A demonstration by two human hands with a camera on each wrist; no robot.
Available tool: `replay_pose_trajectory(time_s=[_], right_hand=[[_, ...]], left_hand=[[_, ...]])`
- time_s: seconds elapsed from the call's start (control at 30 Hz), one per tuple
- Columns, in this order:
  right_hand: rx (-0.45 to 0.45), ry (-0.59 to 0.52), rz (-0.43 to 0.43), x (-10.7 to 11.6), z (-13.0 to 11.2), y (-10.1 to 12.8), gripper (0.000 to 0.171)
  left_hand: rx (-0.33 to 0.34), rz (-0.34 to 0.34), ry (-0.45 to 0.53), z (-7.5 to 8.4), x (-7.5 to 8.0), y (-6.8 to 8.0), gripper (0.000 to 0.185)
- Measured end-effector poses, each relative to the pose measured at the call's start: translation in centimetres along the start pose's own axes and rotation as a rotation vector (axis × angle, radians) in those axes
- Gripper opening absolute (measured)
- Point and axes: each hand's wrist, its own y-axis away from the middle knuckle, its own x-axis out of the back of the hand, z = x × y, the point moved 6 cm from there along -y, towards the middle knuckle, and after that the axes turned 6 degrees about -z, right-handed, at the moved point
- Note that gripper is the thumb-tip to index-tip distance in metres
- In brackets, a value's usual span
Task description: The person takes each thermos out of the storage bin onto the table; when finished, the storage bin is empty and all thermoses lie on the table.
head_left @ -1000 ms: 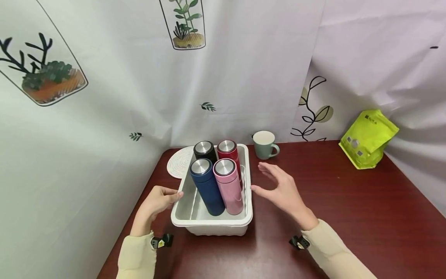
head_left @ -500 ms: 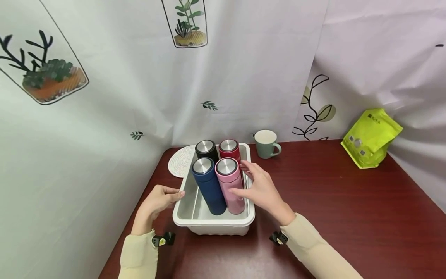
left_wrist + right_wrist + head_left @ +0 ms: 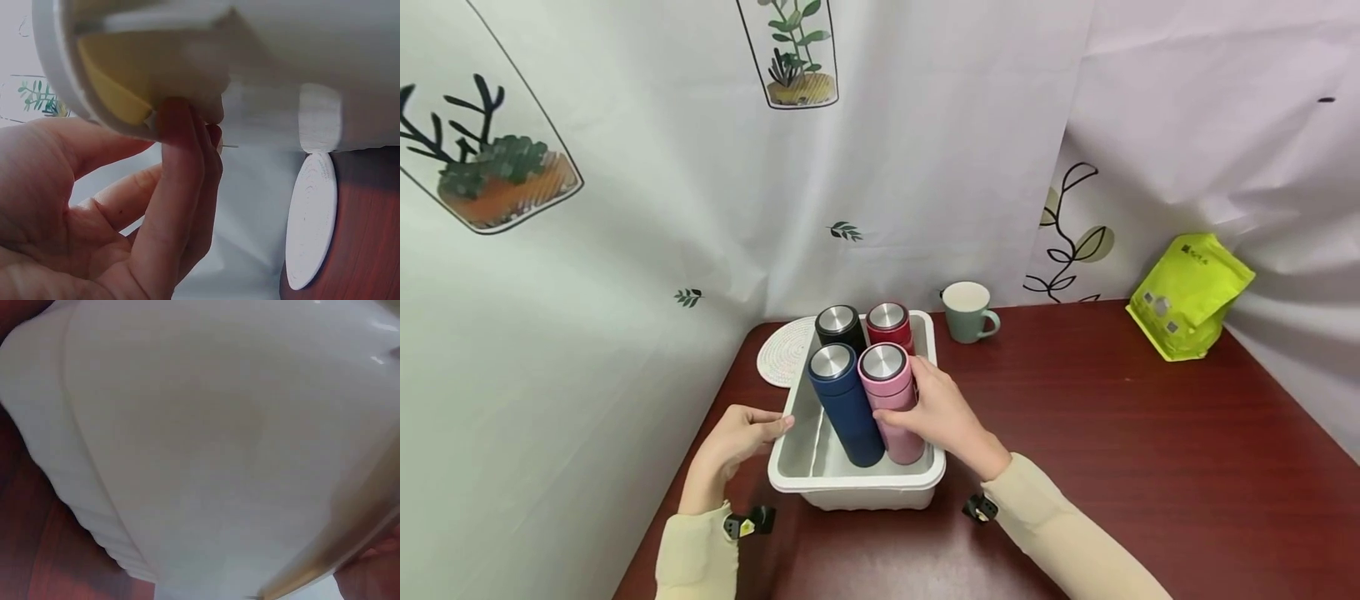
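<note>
A white plastic tub (image 3: 790,479) stands on the dark red table (image 3: 1112,442) and holds a black bottle (image 3: 839,327), a red bottle (image 3: 891,323), a blue bottle (image 3: 844,400) and a pink bottle (image 3: 889,387), all upright with steel caps. My right hand (image 3: 934,410) wraps its fingers round the pink bottle's body. My left hand (image 3: 739,439) grips the tub's left rim; in the left wrist view its fingers (image 3: 187,187) curl under the rim (image 3: 56,75). The right wrist view is filled by the tub's outer wall (image 3: 187,444).
A grey-green mug (image 3: 967,312) stands behind the tub to the right. A white woven coaster (image 3: 781,352) lies at the tub's back left. A lime-green pouch (image 3: 1189,296) leans at the far right. Printed curtains close in the left side and the back.
My right hand moved left from beside the tub to the pink bottle and closed round it. My left hand stayed on the rim.
</note>
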Motion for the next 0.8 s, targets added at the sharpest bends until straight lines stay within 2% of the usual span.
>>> replay_pose_trajectory(time_s=[0.17, 0.43, 0.67, 0.8], right_hand=[[0.021, -0.027, 0.028, -0.2, -0.2, 0.1, 0.068], [0.034, 0.000, 0.111, 0.2, -0.6, 0.6, 0.060], [0.066, 0.019, 0.192, 1.6, -2.4, 0.9, 0.061], [0.087, 0.009, 0.209, 2.5, -3.5, 0.7, 0.061]], left_hand=[[-0.008, 0.001, 0.013, 0.0, 0.1, 0.3, 0.038], [-0.002, 0.019, 0.013, 0.0, 0.0, 0.3, 0.035], [-0.002, 0.016, 0.001, -0.2, 0.1, 0.1, 0.035], [0.005, 0.016, 0.013, -0.3, 0.2, 0.1, 0.035]])
